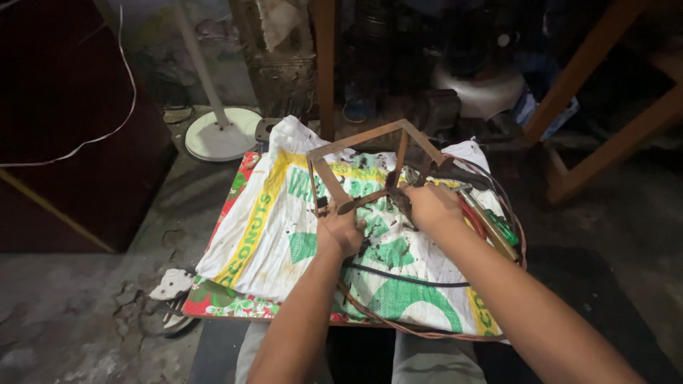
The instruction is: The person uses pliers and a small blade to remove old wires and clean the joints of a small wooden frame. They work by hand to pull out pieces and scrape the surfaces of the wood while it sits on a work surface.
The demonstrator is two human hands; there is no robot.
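A: What is closest to you?

B: The near edge of the counter (213,307), just past your knees. A white printed sack (284,220) covers most of it, and a thin brown cable (427,332) loops along that near edge. There is open sack to the left of your hands.

A: And your hands?

B: Your left hand (340,231) has its fingers curled tight around a bar of the rusty metal frame (370,167). Your right hand (432,206) is closed on the middle of the frame, where the bars meet. The frame stands up on the sack.

A: What is farther off?

B: Screwdrivers (491,226) lie just right of your right hand. Beyond the counter stands a white round base (222,135) on the floor.
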